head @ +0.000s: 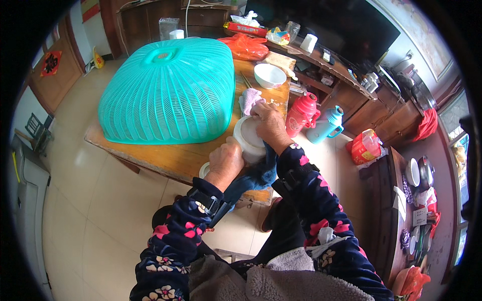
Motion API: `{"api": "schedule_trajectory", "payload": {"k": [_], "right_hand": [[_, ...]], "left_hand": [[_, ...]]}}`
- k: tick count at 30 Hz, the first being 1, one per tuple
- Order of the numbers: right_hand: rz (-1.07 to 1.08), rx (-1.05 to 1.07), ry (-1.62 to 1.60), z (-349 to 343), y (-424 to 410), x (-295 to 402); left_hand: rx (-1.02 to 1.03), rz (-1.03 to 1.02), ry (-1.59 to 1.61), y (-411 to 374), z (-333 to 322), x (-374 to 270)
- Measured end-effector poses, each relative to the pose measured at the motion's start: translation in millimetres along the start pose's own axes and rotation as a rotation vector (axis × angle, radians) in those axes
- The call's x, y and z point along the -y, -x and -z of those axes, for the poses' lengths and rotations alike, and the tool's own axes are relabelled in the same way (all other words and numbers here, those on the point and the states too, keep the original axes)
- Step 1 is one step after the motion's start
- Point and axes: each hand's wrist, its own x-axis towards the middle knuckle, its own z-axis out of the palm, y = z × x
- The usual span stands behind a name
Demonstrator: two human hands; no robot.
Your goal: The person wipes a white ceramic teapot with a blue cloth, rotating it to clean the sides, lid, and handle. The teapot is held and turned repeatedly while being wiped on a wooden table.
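A white round container (pixel 249 140), seemingly tilted, is between my hands near the table's edge. My left hand (pixel 227 158) grips its left side with curled fingers. On its upper right rim my right hand (pixel 269 122) has its fingers bent over the edge. A dark blue cloth (pixel 260 174) lies under and beside the container. Part of another pale round item (pixel 204 170) shows behind my left wrist. Just beyond my right hand is a pink cloth (pixel 250 98), with chopsticks (pixel 246 80) and a white bowl (pixel 270 76) farther back.
A large turquoise mesh food cover (pixel 169 94) spans the left of the wooden table (pixel 150 154). Behind it lies a red plastic bag (pixel 244 47). Red (pixel 301 113) and light blue (pixel 325 126) vacuum flasks stand right of the table. A cabinet (pixel 389 210) with dishes is farther right.
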Motion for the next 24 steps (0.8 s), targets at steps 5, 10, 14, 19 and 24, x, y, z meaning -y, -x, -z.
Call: {"api": "schedule_trajectory", "payload": {"k": [5, 10, 14, 19, 24], "right_hand": [[0.209, 0.013, -0.068, 0, -2, 30], [0.263, 0.116, -0.101, 15, 23, 63], [0.261, 0.131, -0.082, 21, 33, 65], [0.209, 0.116, -0.115, 3, 9, 50], [0.128, 0.028, -0.026, 2, 0, 20]], "left_hand": [[0.074, 0.046, 0.081, 1, 6, -3], [0.093, 0.084, 0.049, -3, 5, -2], [0.081, 0.105, 0.057, -3, -2, -2], [0.050, 0.095, 0.025, -1, -2, 0], [-0.024, 0.031, -0.026, -3, -6, -2]]}}
